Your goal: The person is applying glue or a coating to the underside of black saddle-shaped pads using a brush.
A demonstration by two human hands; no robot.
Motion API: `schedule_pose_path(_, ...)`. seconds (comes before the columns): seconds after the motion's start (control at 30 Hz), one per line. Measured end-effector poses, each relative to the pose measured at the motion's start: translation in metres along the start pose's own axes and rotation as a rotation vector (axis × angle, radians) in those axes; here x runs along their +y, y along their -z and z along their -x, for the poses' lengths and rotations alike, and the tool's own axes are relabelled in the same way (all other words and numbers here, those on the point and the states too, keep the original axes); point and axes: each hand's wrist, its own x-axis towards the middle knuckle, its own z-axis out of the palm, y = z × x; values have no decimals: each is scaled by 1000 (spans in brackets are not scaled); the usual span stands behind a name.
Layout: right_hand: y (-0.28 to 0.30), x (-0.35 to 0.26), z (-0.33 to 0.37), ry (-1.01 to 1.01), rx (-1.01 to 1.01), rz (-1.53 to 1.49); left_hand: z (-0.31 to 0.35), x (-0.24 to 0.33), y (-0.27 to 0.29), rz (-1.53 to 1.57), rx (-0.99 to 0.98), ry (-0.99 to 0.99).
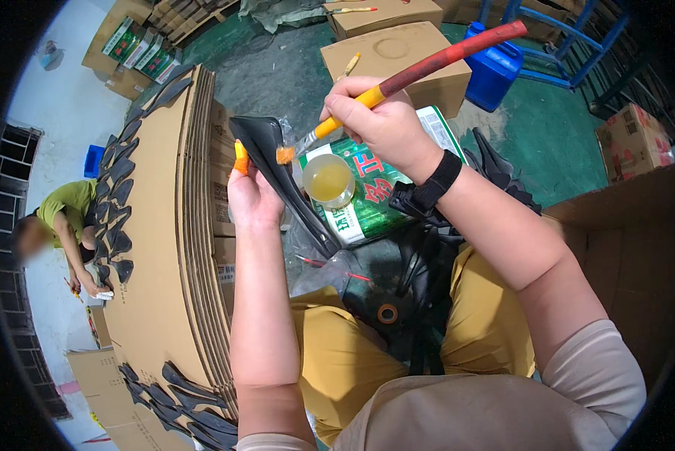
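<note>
My left hand (253,197) holds a long, curved black shoe sole (271,154) upright, with a yellow-orange cover on one finger. In my right hand (386,124) is a paintbrush (452,55) with a red and yellow handle, gripped near its metal collar. The orange-tinted bristles are close to the sole's inner side; I cannot tell whether they touch. Just below the bristles, a clear cup (328,181) of yellowish liquid stands on a green and white package (386,203). A black band with a small device is around my right wrist.
At left, stacked cardboard sheets (157,188) carry rows of black soles (119,207). A co-worker (66,207) in a green top bends beyond them. Cardboard boxes (397,56) and a blue jerrycan (495,68) stand ahead. More black soles (495,161) lie at right; a tape roll (387,313) lies between my knees.
</note>
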Motion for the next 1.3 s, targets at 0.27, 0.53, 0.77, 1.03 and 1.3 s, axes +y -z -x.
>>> schedule_pose_path(0.27,8,-7,8,19,-102,-56,-3,8,0,5,-69,8)
schedule_pose_path(0.53,4,-8,10,-48,-59,-134,-6,6,-6,65,-8,-11)
schedule_pose_path(0.77,11,-10,13,-52,-163,-157,-5,18,-1,104,-110,14)
schedule_pose_path(1.03,5,-2,11,-111,-155,-260,-5,19,-6,129,-94,-31)
schedule_pose_path(1.3,8,1,17,-235,-154,-377,4,36,-16,242,-51,-200)
